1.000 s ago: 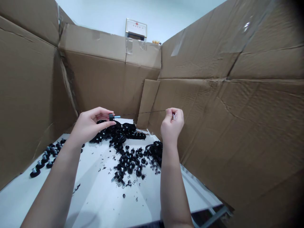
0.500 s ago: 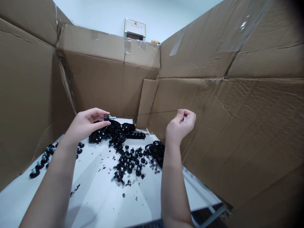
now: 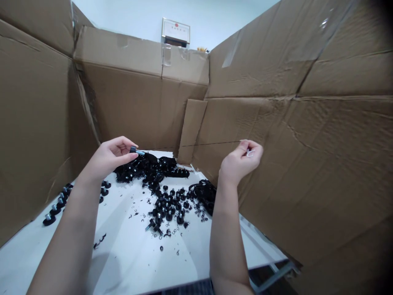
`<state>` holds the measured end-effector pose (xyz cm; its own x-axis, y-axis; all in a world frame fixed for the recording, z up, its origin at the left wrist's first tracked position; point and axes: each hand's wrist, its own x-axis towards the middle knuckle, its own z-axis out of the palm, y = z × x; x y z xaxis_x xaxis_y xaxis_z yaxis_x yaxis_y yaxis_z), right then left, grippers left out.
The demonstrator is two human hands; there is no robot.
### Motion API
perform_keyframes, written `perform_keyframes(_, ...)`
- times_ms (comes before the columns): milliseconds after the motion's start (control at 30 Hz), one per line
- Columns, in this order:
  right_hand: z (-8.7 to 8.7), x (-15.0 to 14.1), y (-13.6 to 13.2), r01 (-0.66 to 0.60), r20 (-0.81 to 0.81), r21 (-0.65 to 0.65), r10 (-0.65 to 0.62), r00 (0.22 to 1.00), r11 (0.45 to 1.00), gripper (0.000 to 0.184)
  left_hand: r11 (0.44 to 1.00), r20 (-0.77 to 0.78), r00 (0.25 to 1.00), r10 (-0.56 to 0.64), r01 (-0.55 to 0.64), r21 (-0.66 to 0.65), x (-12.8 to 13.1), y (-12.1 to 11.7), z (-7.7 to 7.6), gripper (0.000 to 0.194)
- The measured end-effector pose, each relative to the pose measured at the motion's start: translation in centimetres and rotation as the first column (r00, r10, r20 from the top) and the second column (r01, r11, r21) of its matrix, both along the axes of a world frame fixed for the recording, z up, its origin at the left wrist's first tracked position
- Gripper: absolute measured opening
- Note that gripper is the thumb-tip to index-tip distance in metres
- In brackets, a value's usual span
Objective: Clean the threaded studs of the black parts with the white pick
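Above the surface [image 3: 135, 258], the left hand [image 3: 111, 155] clamps its fingers on a bolt [image 3: 137, 151], shank pointing sideways toward the right hand [image 3: 241, 162], whose fingers pinch a thin, taut strand [image 3: 215, 143].

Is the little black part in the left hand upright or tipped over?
Tipped: the black part lies sideways in the left hand, its metal stud pointing toward the picture's right rather than up.
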<state>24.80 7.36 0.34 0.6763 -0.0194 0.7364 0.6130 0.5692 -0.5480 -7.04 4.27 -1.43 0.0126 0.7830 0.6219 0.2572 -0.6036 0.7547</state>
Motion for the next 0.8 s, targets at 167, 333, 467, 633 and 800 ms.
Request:
perform_keyframes(167,-0.1,0.1,0.1,-0.159,0.184,-0.486,0.278,0.943,0.859,0.022,0.994,-0.004,0.994,-0.108,0.108,0.019,0.6,-0.5,0.1,0.023)
perform_keyframes(333,-0.3,-2.3,-0.6,-0.208,0.313,-0.795,0.679,0.664,0.570,0.015,0.983,0.104,0.978,-0.180,0.182,-0.007,1.3,-0.3,0.0,0.030)
perform_keyframes(467,-0.4,-4.2,-1.2,-0.196,0.363,-0.806,0.727,0.582,0.559,0.016,0.945,0.338,0.900,-0.277,0.318,-0.073,2.2,-0.3,0.3,0.031)
perform_keyframes(633,-0.3,-6.1,-2.7,-0.535,0.457,-0.531,0.754,0.473,0.657,0.026,0.880,0.385,0.839,-0.384,0.459,-0.124,4.2,-1.1,0.6,0.035)
perform_keyframes(800,-0.2,-7.7,-4.3,-0.733,0.459,-0.505,0.861,0.218,0.455,0.023,0.757,0.382,0.740,-0.554,0.639,-0.137,6.6,-2.0,0.6,0.034)
